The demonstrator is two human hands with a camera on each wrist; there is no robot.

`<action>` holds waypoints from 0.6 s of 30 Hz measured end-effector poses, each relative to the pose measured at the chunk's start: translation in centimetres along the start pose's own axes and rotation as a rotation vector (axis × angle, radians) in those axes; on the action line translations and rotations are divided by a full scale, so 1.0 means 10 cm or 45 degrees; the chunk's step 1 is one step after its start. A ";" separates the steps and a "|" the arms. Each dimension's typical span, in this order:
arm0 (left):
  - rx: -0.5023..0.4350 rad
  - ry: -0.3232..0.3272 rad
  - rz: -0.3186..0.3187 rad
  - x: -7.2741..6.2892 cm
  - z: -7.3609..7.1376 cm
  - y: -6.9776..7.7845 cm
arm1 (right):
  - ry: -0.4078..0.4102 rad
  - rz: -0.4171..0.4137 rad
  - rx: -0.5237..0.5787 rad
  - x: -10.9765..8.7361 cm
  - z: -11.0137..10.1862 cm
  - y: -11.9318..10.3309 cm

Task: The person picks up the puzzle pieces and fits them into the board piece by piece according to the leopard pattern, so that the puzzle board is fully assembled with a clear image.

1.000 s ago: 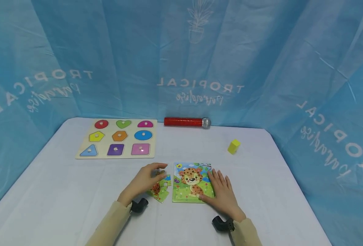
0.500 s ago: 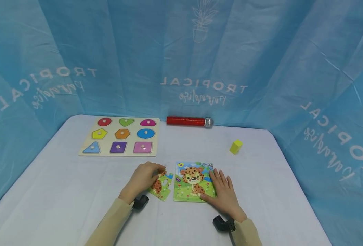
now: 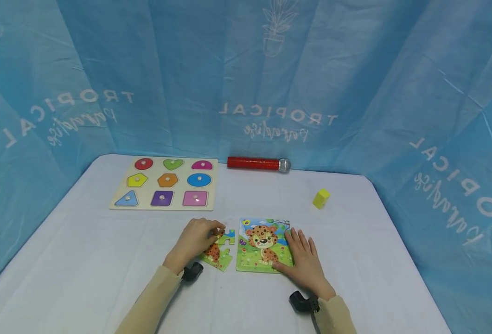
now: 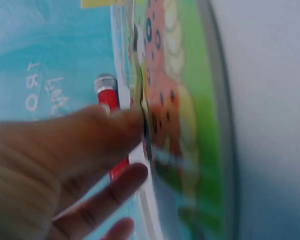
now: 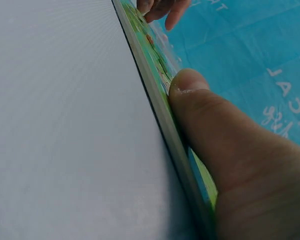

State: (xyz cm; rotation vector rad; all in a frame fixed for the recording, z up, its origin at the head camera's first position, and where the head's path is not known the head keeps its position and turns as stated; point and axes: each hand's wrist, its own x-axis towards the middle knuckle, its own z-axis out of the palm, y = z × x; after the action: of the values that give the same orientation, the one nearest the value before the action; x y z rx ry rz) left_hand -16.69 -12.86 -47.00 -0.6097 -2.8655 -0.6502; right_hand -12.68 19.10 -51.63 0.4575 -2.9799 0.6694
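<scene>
A square jigsaw puzzle (image 3: pixel 254 257) with a leopard cub picture lies flat in front of me. My right hand (image 3: pixel 306 266) rests along its right side with straight fingers, the thumb (image 5: pixel 205 102) on the lower right part. Left of it lies a second, partly assembled leopard jigsaw (image 3: pixel 224 260), turned at an angle, with a notch showing in its right side. My left hand (image 3: pixel 192 242) reaches over its upper left part and pinches a jigsaw piece there. That piece is mostly hidden under the fingers; in the left wrist view a thin edge shows at the fingertips.
Behind at left lies a wooden shape board (image 3: pixel 141 206) with several knobbed coloured shapes. A red microphone (image 3: pixel 254 163) lies at the back edge. A small yellow block (image 3: pixel 321 198) stands at right. Blue curtain (image 3: pixel 246 74) surrounds the white table (image 3: pixel 354 241).
My left fingers have come down and closed at the left jigsaw's upper part. The right hand stays on the square puzzle. The head view has shifted slightly.
</scene>
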 end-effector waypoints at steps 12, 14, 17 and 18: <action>-0.157 -0.014 0.175 0.27 -0.01 0.29 | -0.002 0.025 -0.014 0.01 -0.01 0.07; -0.157 -0.042 0.252 0.36 0.07 0.42 | -0.008 0.022 -0.011 0.01 -0.01 0.07; -0.138 -0.102 0.369 0.47 0.20 0.61 | -0.031 0.020 0.011 0.02 0.00 0.05; -0.123 -0.125 0.393 0.50 0.24 0.66 | -0.031 0.016 0.018 0.02 0.00 0.04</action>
State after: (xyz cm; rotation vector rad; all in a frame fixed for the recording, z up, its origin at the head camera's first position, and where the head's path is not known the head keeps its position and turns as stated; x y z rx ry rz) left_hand -18.55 -4.57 -45.55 -1.0985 -2.7501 -0.7269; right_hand -12.97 19.42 -51.79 0.4520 -3.0053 0.6916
